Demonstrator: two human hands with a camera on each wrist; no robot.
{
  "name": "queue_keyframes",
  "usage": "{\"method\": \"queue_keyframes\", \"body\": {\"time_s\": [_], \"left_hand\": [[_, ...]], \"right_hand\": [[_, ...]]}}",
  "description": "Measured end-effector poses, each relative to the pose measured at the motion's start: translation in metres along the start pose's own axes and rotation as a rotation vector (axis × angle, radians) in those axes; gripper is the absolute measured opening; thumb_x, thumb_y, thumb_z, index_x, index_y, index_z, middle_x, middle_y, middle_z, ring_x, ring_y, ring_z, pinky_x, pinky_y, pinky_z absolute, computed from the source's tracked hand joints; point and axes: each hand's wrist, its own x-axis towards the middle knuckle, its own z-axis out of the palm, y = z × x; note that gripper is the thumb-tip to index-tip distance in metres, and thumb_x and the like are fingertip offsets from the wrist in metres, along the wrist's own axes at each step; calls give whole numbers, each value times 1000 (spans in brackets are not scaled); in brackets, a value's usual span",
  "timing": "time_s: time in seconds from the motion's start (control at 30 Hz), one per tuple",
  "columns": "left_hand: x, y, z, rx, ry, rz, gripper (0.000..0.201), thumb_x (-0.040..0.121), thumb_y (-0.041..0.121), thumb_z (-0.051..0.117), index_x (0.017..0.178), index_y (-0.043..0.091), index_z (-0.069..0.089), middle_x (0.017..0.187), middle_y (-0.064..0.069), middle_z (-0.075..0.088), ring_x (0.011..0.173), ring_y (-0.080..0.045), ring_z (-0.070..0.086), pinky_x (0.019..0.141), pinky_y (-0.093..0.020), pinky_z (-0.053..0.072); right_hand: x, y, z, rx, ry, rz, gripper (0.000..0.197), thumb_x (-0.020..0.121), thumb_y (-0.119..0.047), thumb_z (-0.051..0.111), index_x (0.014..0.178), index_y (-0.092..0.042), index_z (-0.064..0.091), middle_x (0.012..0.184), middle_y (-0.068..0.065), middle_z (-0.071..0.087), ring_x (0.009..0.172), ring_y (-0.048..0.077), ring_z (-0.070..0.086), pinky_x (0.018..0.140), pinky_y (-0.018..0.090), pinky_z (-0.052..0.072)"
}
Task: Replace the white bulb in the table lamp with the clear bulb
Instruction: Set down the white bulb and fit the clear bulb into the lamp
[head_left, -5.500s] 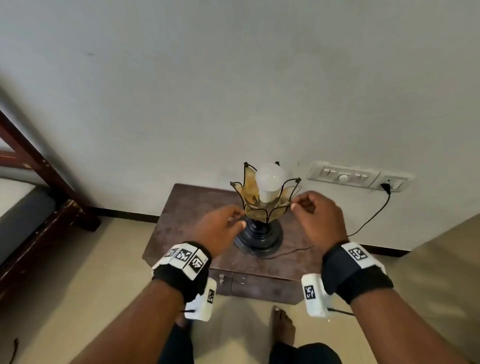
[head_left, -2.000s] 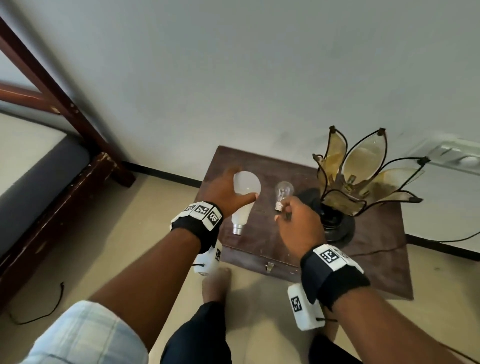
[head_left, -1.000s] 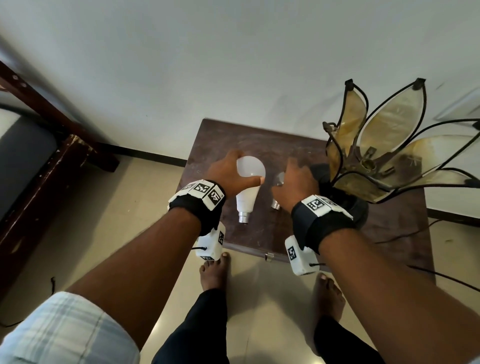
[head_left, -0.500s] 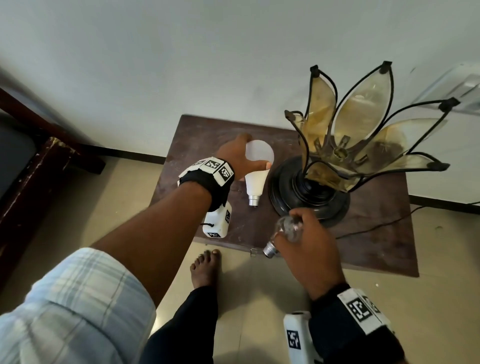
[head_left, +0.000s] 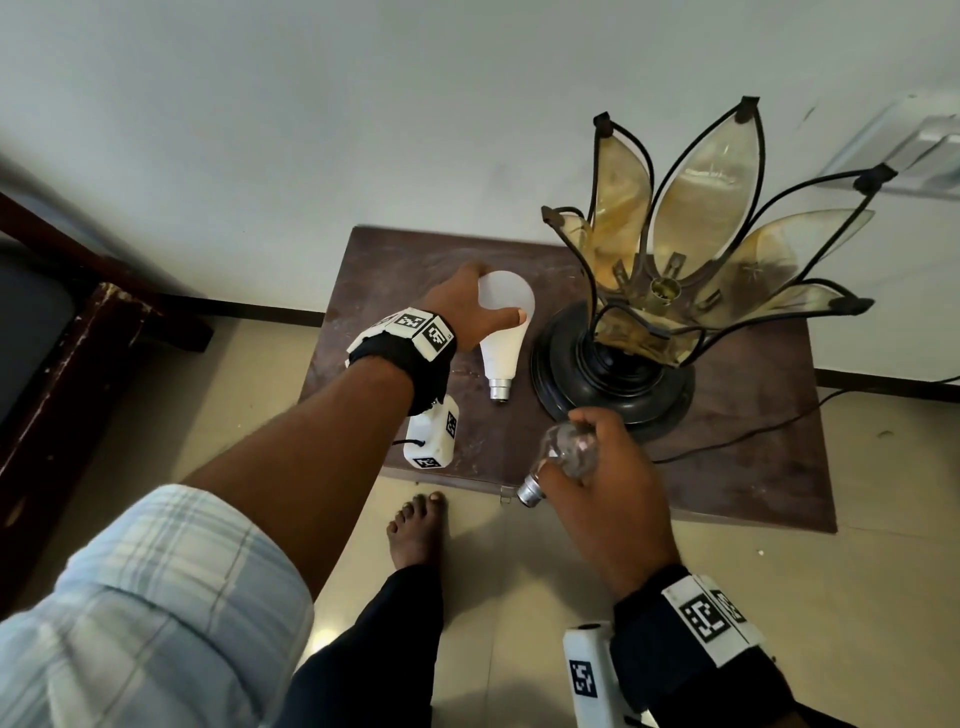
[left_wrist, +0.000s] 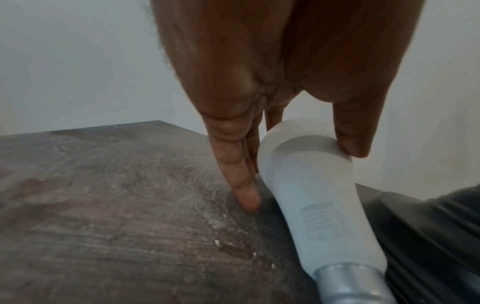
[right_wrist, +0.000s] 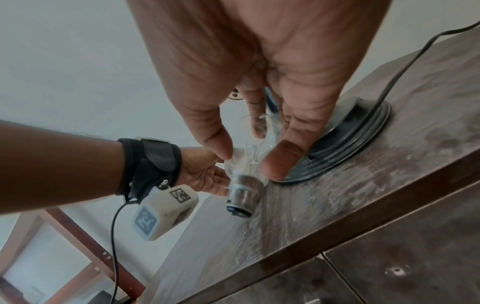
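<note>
The white bulb (head_left: 503, 332) (left_wrist: 309, 197) lies on the brown side table (head_left: 753, 457), metal cap toward me, left of the lamp's black base (head_left: 613, 382). My left hand (head_left: 467, 312) holds its globe between thumb and fingers (left_wrist: 242, 185), fingertips on the tabletop. The lamp (head_left: 691, 244), with amber glass petals, has a bare socket (head_left: 665, 288). My right hand (head_left: 597, 483) grips the clear bulb (head_left: 569, 447) (right_wrist: 246, 162) above the table's front edge, its metal cap (right_wrist: 240, 197) pointing toward me and left.
The lamp's black cord (head_left: 753, 431) runs right across the table to a wall switch plate (head_left: 924, 156). A dark wooden bed frame (head_left: 93, 353) stands at the left. Drawer fronts (right_wrist: 389, 257) sit below the tabletop. My bare foot (head_left: 418, 530) is on the tiled floor.
My right hand lifted the clear bulb off the table and drew it back to the front edge. The left hand stays on the white bulb lying on the table.
</note>
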Motion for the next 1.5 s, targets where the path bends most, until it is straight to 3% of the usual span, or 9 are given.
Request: {"method": "queue_keyframes", "body": {"time_s": [0.17, 0.37, 0.57, 0.77, 0.9, 1.1, 1.27, 1.37, 1.5], "left_hand": [[-8, -5, 2, -46, 37, -4, 89, 74, 49, 75, 143, 17, 30, 137, -12, 50, 119, -31, 52, 97, -39, 45], [-13, -7, 3, -43, 40, -25, 99, 68, 45, 81, 145, 15, 26, 137, -13, 50, 121, -35, 51, 98, -42, 45], [-18, -6, 5, -21, 38, -18, 102, 68, 41, 83, 145, 13, 23, 137, -14, 49, 120, -36, 51, 97, -41, 45], [-22, -5, 5, -14, 33, -14, 100, 68, 40, 83, 144, 13, 24, 135, -15, 50, 118, -36, 52, 94, -41, 45], [-27, -5, 3, -26, 27, -15, 97, 69, 39, 82, 141, 12, 25, 130, -14, 54, 111, -34, 57, 89, -38, 47], [-57, 9, -13, -64, 78, 17, 92, 77, 37, 77, 145, 9, 22, 140, -17, 49, 119, -35, 54, 98, -40, 42], [-89, 13, -7, 3, 129, 76, 81, 81, 38, 72, 144, 14, 28, 141, -16, 48, 124, -35, 50, 102, -42, 42], [-108, 24, -12, -1, 183, 138, 67, 82, 39, 69, 139, 20, 39, 138, -11, 52, 122, -31, 52, 101, -42, 43], [-130, 39, -24, -48, 300, 229, 56, 83, 39, 67, 132, 24, 45, 133, -4, 57, 119, -26, 55, 96, -40, 46]], "right_hand": [[1, -1, -7, 2, -6, 3, 50, 76, -23, 72, 122, -28, 54, 110, -4, 65, 98, 16, 63, 75, 25, 47], [-3, 0, -5, 19, 3, -3, 51, 74, -22, 73, 122, -26, 55, 108, -4, 66, 94, 16, 64, 67, 17, 43], [-5, 1, -5, 28, 18, -11, 50, 73, -23, 73, 119, -27, 55, 106, -5, 66, 95, 16, 64, 78, 29, 51], [-5, 2, -5, 26, 19, -9, 51, 73, -24, 73, 120, -26, 55, 107, -4, 66, 95, 16, 64, 76, 26, 49], [-7, -2, -8, 43, 13, -14, 51, 73, -25, 73, 120, -29, 53, 108, -5, 66, 97, 17, 65, 82, 36, 56], [-17, -20, -30, 140, 5, 10, 50, 68, -32, 81, 108, -34, 51, 101, -9, 67, 88, 10, 65, 73, 31, 56], [-36, -38, -52, 274, -34, -1, 54, 59, -46, 81, 102, -39, 50, 95, -5, 71, 81, 17, 71, 72, 49, 60], [-65, -62, -93, 252, -102, -172, 54, 70, -33, 83, 115, -43, 54, 100, -6, 72, 88, 11, 72, 79, 39, 60], [-82, -102, -163, 257, -127, -369, 56, 77, -8, 80, 122, -36, 64, 110, -10, 70, 86, 5, 72, 68, 19, 57]]}}
